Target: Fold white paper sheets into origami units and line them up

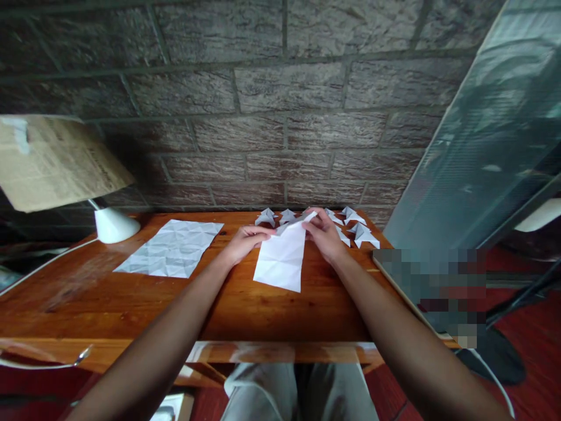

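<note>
A white sheet of paper (280, 263) with crease lines hangs between my two hands over the wooden desk, its far edge folded. My left hand (246, 242) pinches its upper left corner between thumb and fingers. At the upper right corner, my right hand (325, 234) grips the paper with thumb and fingers. Behind and to the right of my hands stand several folded white paper shapes, among them one at the far left (266, 217) and one at the near right (364, 235); my right hand and the sheet partly hide some of them.
A creased, unfolded paper sheet (169, 248) lies on the desk (100, 304) to the left. A lamp (114, 225) with a brown paper shade stands at the far left, its cable running off. A brick wall (263, 140) rises behind; a blurred-out panel (438, 292) borders the right edge.
</note>
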The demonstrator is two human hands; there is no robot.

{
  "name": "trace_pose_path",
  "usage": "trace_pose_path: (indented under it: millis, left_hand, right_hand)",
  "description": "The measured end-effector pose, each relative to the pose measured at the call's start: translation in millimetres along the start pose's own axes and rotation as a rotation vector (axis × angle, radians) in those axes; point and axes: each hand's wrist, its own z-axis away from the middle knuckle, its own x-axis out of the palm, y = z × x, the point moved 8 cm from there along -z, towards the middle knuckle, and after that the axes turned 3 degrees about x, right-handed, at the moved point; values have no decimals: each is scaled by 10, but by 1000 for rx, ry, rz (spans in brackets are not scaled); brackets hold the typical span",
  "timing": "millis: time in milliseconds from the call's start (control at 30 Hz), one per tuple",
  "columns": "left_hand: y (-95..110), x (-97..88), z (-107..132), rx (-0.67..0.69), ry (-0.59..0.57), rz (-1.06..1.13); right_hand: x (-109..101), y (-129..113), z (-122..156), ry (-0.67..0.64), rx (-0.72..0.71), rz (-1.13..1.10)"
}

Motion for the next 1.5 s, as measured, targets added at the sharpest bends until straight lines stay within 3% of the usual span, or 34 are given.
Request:
trace_pose_path:
  millis: [133, 300, 433, 633, 800, 933, 1133, 1333, 1500]
  left_hand:
    - [47, -14, 2, 48, 5, -61]
    - [129, 100, 40, 108, -51, -190]
    - [155, 135, 38, 148, -48, -191]
    - [22, 126, -4, 24, -47, 0]
    - [-49, 125, 7, -62, -66, 4]
    - [82, 184, 45, 26, -127, -91]
    - [272, 222, 79, 177, -87, -289]
    - [126, 317, 114, 53, -225, -288]
    - [96, 375, 132, 39, -253, -308]
  right_hand:
    - [-68, -72, 4, 94, 38, -34]
    - [58, -37, 72, 32, 148, 1]
    - [135, 47, 79, -12, 94, 41]
    - [76, 134, 30, 18, 44, 6]
    - [95, 107, 47, 1, 37, -7]
    - [108, 135, 43, 3, 67, -69]
    - [53, 260, 12, 55, 162, -178]
    - [107, 284, 42, 12, 167, -145]
    - [104, 198, 52, 41, 117, -113]
